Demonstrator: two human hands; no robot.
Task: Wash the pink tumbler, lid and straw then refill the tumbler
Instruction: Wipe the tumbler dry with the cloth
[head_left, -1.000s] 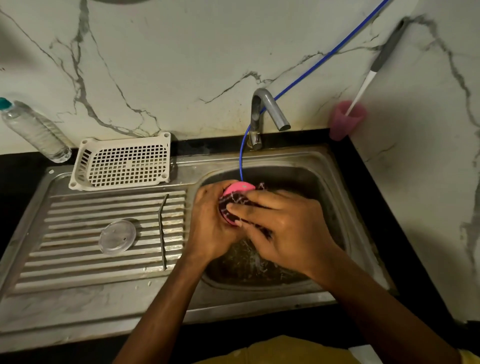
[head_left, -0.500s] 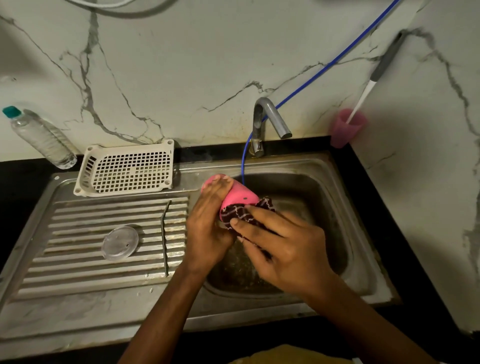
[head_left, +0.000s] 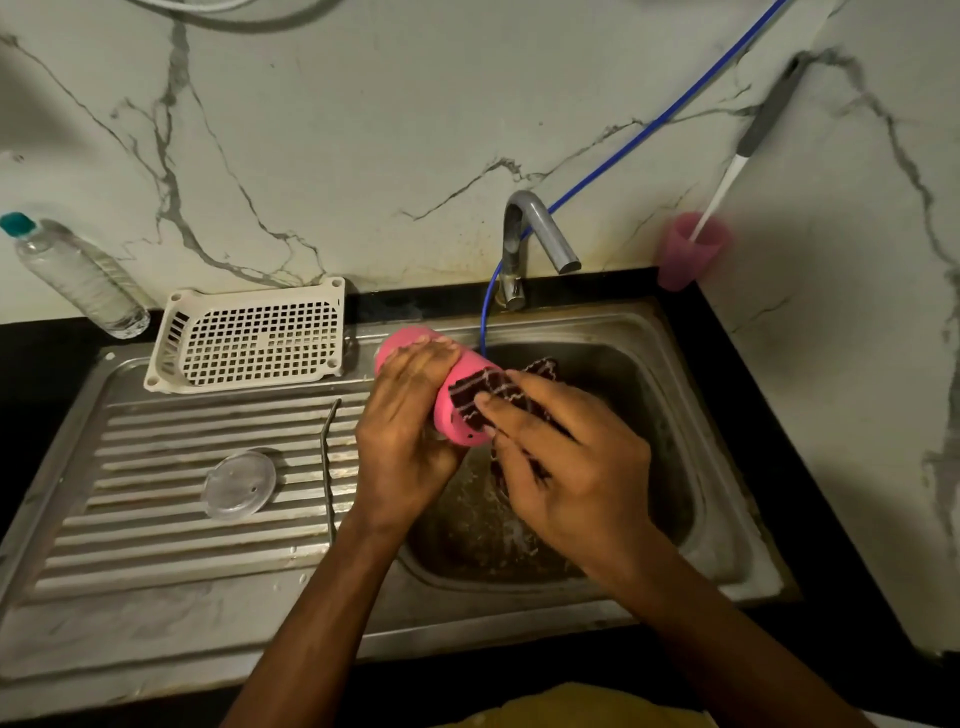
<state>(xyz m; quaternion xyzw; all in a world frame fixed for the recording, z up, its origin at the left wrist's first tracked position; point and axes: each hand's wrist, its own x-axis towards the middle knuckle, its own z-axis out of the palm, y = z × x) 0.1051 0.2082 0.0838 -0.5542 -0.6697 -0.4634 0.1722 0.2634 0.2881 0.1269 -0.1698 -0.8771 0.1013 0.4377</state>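
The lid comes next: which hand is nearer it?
Left. The left hand grips the tumbler right of the lid; the right hand, holding the cloth, is farther right over the sink.

Your left grip (head_left: 410, 431) holds the tumbler (head_left: 462, 415) on its side over the left rim of the sink (head_left: 727, 493). Your right grip (head_left: 571, 467), just right of it, holds the cloth (head_left: 475, 389) against the tumbler. Left of your left grip the straw (head_left: 327, 467) lies on the drainboard (head_left: 156, 540), with the lid (head_left: 239, 483) further left. Behind them is the basket (head_left: 254, 338), and the bottle (head_left: 78, 275) is further left on the counter (head_left: 31, 364). The tap (head_left: 535, 234) stands behind your right grip.
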